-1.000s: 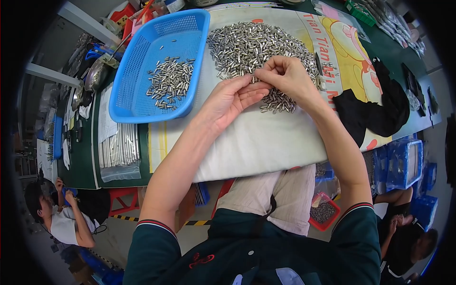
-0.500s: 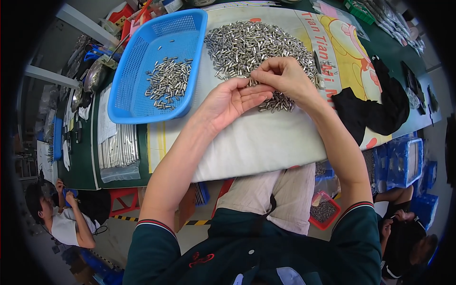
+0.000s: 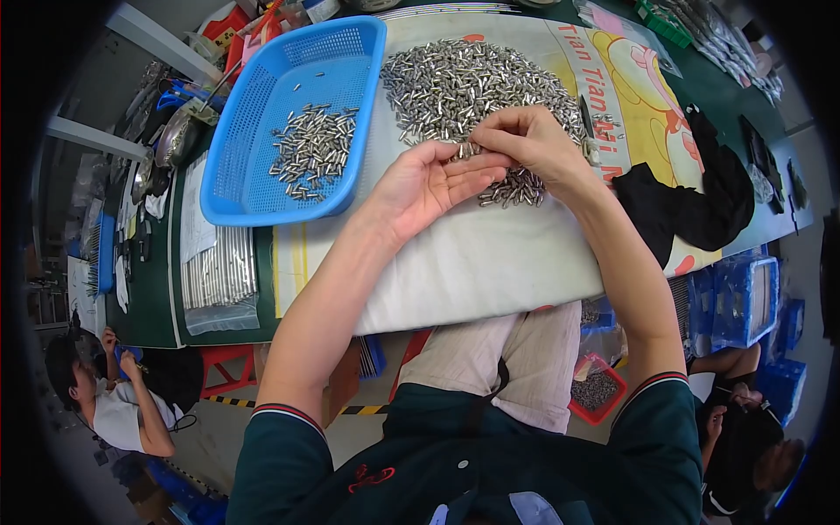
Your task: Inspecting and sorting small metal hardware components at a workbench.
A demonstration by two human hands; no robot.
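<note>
A large pile of small shiny metal pins (image 3: 477,83) lies on the cloth in front of me. My left hand (image 3: 433,184) is turned palm up at the pile's near edge. A few of the metal pins sit between its thumb and fingers, while the other fingers curl loosely. Just to the right, my right hand (image 3: 529,144) meets the left fingertips, thumb and forefinger pinched together. What that pinch holds, if anything, is hidden. A blue plastic basket (image 3: 219,140) stands left of the pile, with a smaller heap of the same pins (image 3: 315,149) inside.
A printed cloth (image 3: 437,276) covers the table; a black garment (image 3: 647,206) lies on its right. Left of the cloth are bagged metal rods (image 3: 219,276). A red bin of small parts (image 3: 599,389) stands below the table. Two other people sit at lower left and lower right.
My right hand has shifted slightly right, and the pins at my left fingertips show more clearly. The basket and pile appear a few pixels over; otherwise little differs.
</note>
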